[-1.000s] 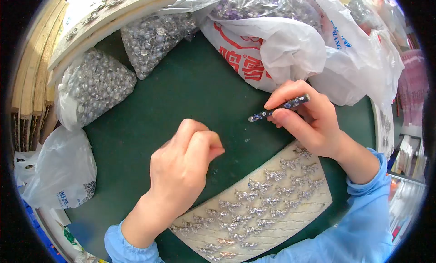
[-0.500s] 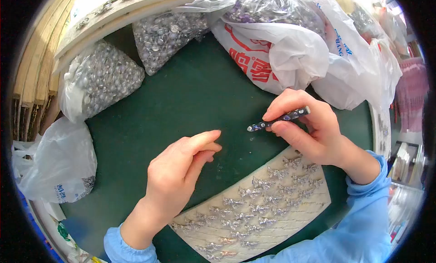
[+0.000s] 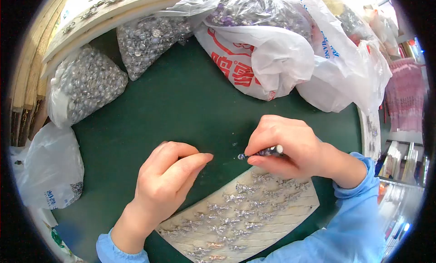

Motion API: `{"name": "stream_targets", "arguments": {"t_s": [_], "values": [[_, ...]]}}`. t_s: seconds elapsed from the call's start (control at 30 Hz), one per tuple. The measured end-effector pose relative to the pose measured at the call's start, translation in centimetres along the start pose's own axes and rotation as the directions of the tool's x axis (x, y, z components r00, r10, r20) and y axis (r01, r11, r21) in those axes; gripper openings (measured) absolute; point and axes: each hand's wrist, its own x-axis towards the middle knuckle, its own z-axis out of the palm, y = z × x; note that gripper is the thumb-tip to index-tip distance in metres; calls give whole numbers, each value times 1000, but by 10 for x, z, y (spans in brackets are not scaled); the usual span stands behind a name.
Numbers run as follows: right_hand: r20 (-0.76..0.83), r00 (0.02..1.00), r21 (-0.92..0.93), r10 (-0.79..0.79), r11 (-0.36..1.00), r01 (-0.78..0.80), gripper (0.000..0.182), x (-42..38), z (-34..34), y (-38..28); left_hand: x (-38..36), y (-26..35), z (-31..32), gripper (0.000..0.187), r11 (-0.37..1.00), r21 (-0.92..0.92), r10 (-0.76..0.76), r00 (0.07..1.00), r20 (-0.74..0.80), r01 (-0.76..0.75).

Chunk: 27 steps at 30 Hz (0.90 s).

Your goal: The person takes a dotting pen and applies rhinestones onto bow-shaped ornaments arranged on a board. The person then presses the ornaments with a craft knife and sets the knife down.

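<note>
A dark patterned pen-like stick (image 3: 268,151) is gripped in my right hand (image 3: 290,147), its tip pointing left just above the green table (image 3: 159,113). My left hand (image 3: 168,176) hovers to the left with thumb and fingertips pressed together; anything between them is too small or hidden to name. Below both hands lies a pale board (image 3: 281,222) bearing rows of small silvery bow-shaped pieces (image 3: 245,213). My right hand partly covers the board's upper right corner.
Clear bags of shiny beads (image 3: 97,81) stand at the back left. A white bag with red print (image 3: 272,63) and other plastic bags (image 3: 336,76) line the back right. Another white bag (image 3: 54,163) lies left. Wooden boards (image 3: 32,58) are stacked at the far left.
My right hand has moved down and left with the stick, which now points more toward the table. My left fingers have drawn together. The whole view has shifted a little.
</note>
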Motion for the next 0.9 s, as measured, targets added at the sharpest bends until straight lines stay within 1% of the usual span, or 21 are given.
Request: {"name": "stream_targets", "arguments": {"t_s": [0.17,0.47,0.67,0.9], "values": [[39,999,-69,-29,997,31,15,0,2,2,0,-2,-1,23,1000,-1,-15,1000,6,15],[44,998,-119,-35,992,40,16,1,3,1,0,-3,1,23,1000,-6,-1,1000,-17,1],[62,997,-139,-34,989,42,16,1,3,2,0,-4,1,24,1000,-6,13,1000,-15,-13],[40,999,-130,-33,991,38,16,0,2,2,0,-4,1,24,1000,-14,10,1000,-17,-11]]}}
